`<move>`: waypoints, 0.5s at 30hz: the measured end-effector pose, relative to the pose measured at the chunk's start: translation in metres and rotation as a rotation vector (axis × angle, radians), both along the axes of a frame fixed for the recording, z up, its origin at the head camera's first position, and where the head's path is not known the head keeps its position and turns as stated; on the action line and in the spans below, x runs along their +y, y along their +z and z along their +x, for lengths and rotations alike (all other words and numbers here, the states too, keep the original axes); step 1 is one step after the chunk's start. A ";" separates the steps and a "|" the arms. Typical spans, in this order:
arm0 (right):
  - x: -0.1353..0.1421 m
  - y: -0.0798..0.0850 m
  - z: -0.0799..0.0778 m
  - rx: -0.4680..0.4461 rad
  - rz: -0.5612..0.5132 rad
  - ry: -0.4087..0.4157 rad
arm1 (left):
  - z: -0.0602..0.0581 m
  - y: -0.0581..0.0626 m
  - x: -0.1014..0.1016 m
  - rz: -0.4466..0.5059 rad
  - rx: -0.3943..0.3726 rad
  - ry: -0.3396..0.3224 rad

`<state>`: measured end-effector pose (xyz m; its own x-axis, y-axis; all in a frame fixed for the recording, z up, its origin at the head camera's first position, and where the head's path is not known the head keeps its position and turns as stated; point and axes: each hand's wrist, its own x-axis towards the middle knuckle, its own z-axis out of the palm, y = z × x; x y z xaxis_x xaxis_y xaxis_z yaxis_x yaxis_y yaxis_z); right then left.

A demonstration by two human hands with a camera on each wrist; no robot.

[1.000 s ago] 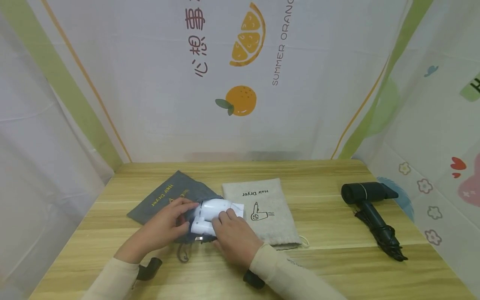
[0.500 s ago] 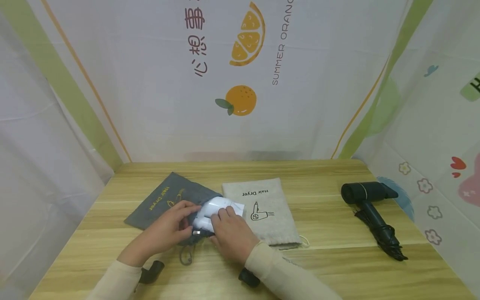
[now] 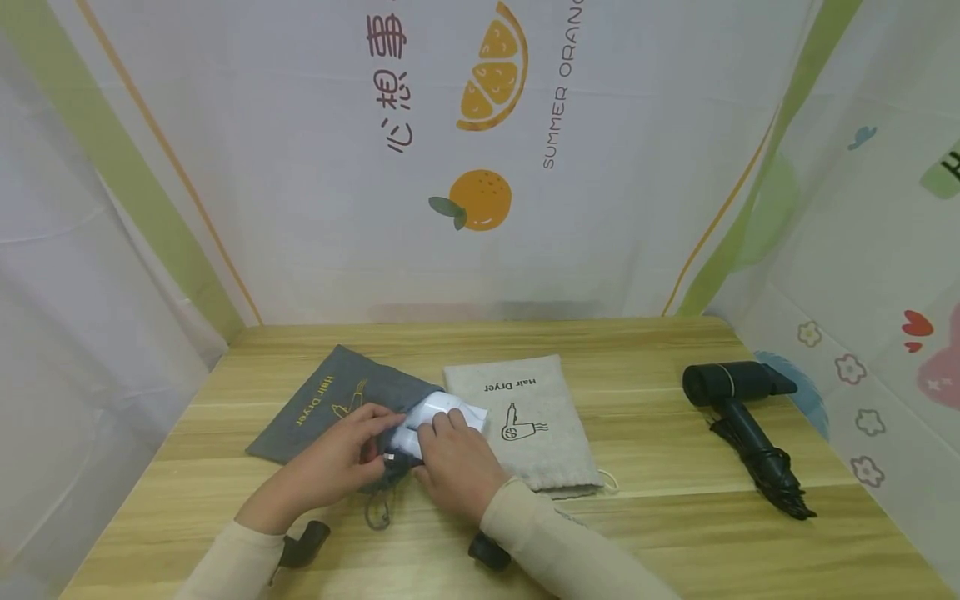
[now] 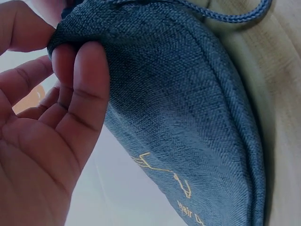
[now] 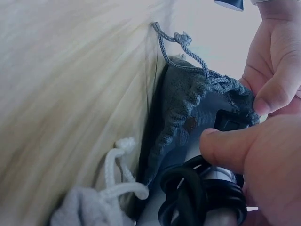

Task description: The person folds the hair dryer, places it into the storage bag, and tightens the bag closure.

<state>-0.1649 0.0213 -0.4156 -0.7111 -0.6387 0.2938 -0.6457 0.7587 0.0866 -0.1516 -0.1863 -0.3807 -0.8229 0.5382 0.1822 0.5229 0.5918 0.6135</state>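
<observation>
While the left hand (image 3: 337, 458) pinches the rim of the gray drawstring pouch (image 3: 311, 417), the right hand (image 3: 461, 467) grips the white hair dryer (image 3: 433, 406), partly inside that pouch; on the counter (image 3: 637, 542), a black hair dryer (image 3: 742, 423) lies well apart at right.

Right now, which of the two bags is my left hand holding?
The dark gray bag, printed in yellow, with the white hair dryer partly inside; the beige bag is printed in black.
</observation>
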 end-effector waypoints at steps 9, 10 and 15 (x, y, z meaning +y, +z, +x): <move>-0.006 0.002 -0.001 -0.029 -0.030 0.000 | 0.000 0.004 0.001 -0.022 -0.020 -0.004; -0.006 0.002 -0.001 -0.036 -0.033 0.002 | 0.000 0.004 0.002 -0.024 -0.021 0.000; -0.009 0.003 -0.001 -0.061 -0.062 0.002 | 0.001 0.004 0.003 -0.018 -0.024 0.000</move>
<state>-0.1656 0.0128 -0.4123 -0.7277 -0.6221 0.2890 -0.6500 0.7600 -0.0006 -0.1510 -0.1833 -0.3764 -0.8271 0.5409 0.1527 0.5078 0.6028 0.6155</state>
